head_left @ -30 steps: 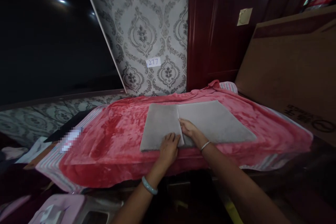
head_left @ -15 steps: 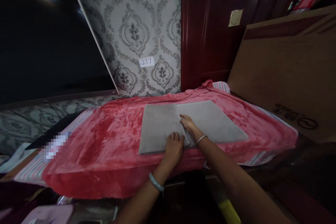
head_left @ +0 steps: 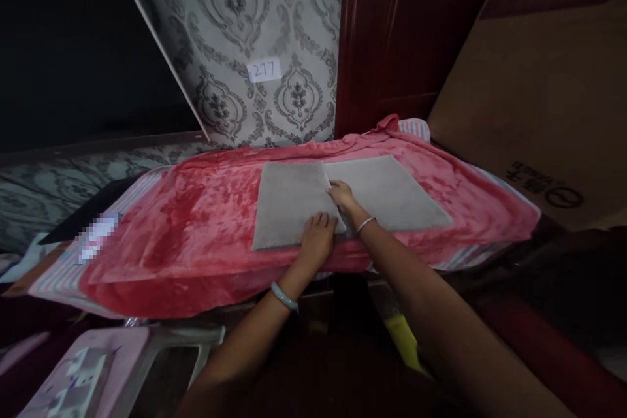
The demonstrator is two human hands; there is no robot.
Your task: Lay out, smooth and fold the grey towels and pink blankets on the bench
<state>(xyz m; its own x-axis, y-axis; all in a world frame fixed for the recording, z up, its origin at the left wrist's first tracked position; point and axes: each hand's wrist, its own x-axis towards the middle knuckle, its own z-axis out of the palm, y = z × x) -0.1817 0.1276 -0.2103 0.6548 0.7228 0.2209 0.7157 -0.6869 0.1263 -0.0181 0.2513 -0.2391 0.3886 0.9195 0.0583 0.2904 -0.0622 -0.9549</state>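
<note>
A grey cloth (head_left: 386, 192) lies flat on a red plush blanket (head_left: 196, 228), with its left part folded over as a flap (head_left: 287, 202). My left hand (head_left: 317, 240) rests palm down on the near right corner of that flap, fingers slightly curled. Just right of the fold edge, my right hand (head_left: 343, 199) lies flat on the cloth with its fingers stretched out. Neither hand holds anything. A bracelet sits on each wrist.
A large cardboard box (head_left: 539, 98) leans at the right, touching the blanket's far end. Patterned wallpaper with a label "277" (head_left: 263, 70) and a dark red wooden panel (head_left: 386, 46) stand behind. A pale plastic stool (head_left: 112, 366) sits low at the left.
The view has tilted down a little, so everything sits higher in the frame. Both hands stay pressed on the grey cloth at the fold, hardly moved.
</note>
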